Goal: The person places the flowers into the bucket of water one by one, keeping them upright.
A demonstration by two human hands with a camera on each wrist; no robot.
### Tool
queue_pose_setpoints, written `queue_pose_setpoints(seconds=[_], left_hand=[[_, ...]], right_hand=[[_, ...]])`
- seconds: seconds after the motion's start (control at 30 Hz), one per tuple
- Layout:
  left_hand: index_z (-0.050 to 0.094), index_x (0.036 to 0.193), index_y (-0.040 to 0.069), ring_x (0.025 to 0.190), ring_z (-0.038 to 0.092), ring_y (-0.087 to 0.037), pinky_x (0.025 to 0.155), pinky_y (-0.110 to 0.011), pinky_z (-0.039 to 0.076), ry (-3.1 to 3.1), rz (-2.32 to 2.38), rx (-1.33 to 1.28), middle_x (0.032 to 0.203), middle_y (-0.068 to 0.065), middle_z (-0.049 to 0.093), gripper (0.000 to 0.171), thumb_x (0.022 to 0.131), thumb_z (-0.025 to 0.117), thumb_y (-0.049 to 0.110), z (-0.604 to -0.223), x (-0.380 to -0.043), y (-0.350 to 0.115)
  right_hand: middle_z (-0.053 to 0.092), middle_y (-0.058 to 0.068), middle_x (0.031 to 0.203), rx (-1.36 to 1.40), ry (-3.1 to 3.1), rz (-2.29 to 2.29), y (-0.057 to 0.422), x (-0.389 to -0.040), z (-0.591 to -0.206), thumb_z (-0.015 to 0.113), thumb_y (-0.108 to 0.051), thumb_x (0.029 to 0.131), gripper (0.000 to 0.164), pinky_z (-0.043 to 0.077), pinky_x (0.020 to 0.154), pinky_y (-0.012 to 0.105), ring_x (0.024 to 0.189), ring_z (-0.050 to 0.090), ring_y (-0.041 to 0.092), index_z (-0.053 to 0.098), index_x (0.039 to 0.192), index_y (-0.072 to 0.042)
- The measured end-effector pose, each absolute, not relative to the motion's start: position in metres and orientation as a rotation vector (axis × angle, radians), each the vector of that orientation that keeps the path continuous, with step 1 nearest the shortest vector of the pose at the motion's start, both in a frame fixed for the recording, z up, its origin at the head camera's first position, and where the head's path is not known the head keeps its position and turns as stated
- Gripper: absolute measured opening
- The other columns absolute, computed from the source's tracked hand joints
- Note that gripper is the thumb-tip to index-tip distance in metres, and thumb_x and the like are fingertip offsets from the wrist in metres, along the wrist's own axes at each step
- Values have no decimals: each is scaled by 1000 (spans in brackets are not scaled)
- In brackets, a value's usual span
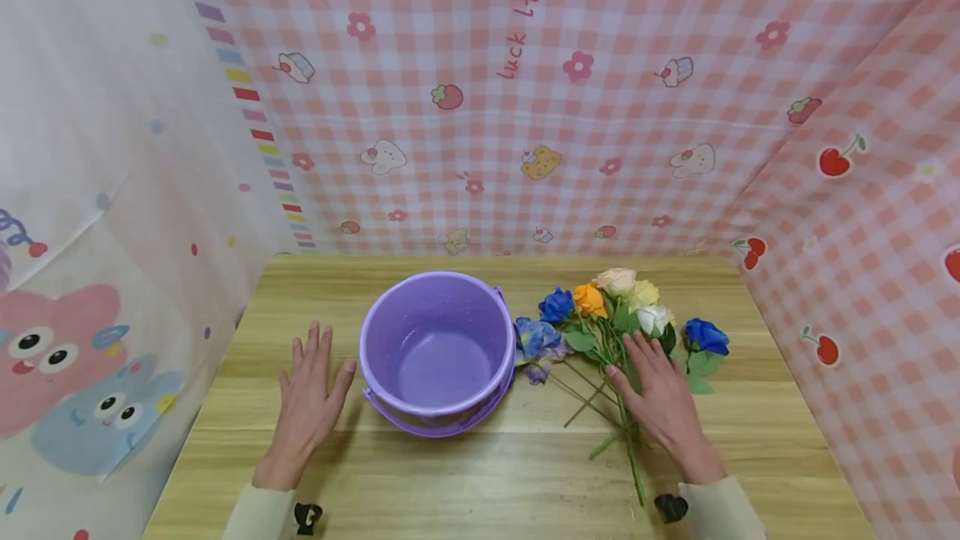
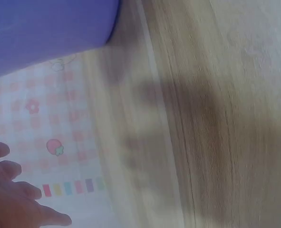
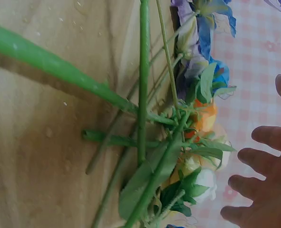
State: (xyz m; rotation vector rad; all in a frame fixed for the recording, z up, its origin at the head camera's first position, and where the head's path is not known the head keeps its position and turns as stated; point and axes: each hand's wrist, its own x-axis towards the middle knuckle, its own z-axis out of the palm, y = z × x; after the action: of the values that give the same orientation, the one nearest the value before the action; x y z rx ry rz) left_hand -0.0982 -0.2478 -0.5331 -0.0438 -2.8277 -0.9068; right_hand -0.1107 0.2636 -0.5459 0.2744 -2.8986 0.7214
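Note:
A purple bucket (image 1: 435, 348) with its handle lowered stands on the wooden table, its inside bare. To its left is my left hand (image 1: 311, 398), fingers straight and spread, holding nothing; the left wrist view shows part of the bucket (image 2: 50, 33) beside that hand (image 2: 12, 194). On the right lies a loose pile of artificial flowers: blue roses (image 1: 557, 305), an orange rose (image 1: 590, 300), a white rose (image 1: 652, 319) and others, green stems (image 1: 632, 465) crossing toward me. Over the pile my right hand (image 1: 663, 398) extends with spread fingers, gripping nothing; whether it touches the stems cannot be told.
The wooden table (image 1: 510, 490) reaches back to a pink checked cloth (image 1: 480, 123). A white patterned cloth (image 1: 135, 148) hangs at the left and another checked cloth (image 1: 885, 290) at the right. One blue rose (image 1: 707, 336) lies right of the pile.

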Motion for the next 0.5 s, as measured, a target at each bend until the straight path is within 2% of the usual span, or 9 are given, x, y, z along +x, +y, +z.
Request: queue_pose_setpoints(seconds=[0.23, 0.5], left_hand=[[23, 164, 3, 155, 5, -49, 113, -82, 7, -2715, -1039, -58, 172, -18, 10, 67, 110, 44, 36, -527, -94, -245], [24, 164, 5, 155, 10, -48, 118, -76, 11, -2610, -1107, -169, 171, -19, 15, 65, 108, 45, 29, -516, -95, -238]], right_hand=[[45, 29, 154, 226, -2913, 903, 261, -106, -547, 55, -44, 106, 67, 36, 109, 71, 139, 43, 52, 45, 154, 2], [55, 32, 143, 214, -2867, 940, 262, -106, -550, 62, -33, 104, 57, 43, 103, 70, 129, 52, 53, 53, 146, 4]])
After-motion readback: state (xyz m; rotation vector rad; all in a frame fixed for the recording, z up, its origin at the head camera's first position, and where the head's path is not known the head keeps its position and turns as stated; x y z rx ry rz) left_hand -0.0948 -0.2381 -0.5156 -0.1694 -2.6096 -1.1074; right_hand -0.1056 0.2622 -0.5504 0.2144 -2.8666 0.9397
